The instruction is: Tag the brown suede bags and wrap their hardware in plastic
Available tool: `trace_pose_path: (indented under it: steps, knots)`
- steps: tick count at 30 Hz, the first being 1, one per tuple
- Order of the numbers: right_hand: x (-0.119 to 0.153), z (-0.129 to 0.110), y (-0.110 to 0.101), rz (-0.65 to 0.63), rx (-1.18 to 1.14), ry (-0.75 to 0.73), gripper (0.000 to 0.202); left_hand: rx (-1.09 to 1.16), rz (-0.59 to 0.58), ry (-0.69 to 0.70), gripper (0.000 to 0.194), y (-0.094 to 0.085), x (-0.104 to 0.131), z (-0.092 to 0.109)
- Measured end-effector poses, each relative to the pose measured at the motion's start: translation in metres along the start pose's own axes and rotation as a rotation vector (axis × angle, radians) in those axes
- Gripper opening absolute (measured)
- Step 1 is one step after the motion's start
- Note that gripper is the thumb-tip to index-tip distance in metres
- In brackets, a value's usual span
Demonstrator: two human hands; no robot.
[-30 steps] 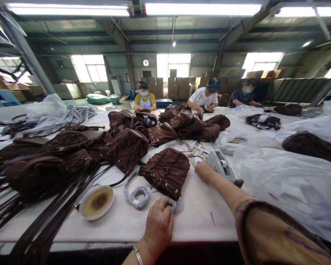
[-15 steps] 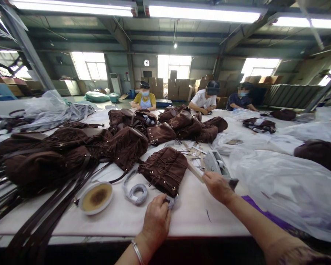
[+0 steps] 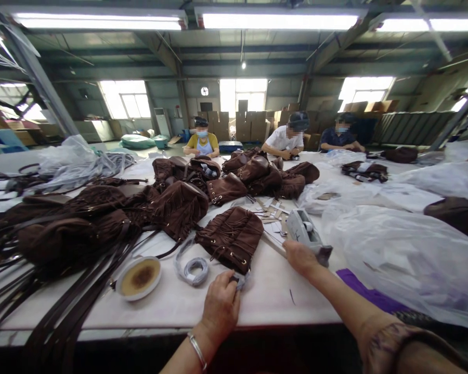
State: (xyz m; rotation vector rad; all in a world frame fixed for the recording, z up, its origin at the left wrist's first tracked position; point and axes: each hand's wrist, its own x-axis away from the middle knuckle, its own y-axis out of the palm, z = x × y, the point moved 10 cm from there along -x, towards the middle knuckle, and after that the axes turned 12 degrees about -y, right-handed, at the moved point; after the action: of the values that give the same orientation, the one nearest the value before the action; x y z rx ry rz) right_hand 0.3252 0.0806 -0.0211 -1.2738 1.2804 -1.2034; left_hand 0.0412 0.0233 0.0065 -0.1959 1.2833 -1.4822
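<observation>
The brown bag [image 3: 232, 236] is laid in the middle of the frame. By its lower edge, a plastic-wrapped bit [image 3: 242, 282] is gripped by the curled left hand [image 3: 221, 302]. Right of centre, a pale strip [image 3: 274, 242] is pinched by the right hand [image 3: 299, 256]. The bit is best held still, the strip unbent.

A clock [image 3: 205, 91] hangs left of the middle window [image 3: 243, 90], above stacked cardboard boxes [image 3: 256, 126].
</observation>
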Motion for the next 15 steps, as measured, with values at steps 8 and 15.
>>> trace_pose_path:
  steps: [8, 15]
  knots:
    - [-0.002, -0.01, -0.007, 0.066, 0.013, -0.053, 0.034, 0.0, -0.014, -0.01, 0.016, 0.003, 0.0, -0.001]
    - [-0.022, -0.008, 0.012, -0.058, -0.074, 0.076, 0.024, 0.011, -0.023, -0.008, 0.015, 0.002, 0.0, 0.0]
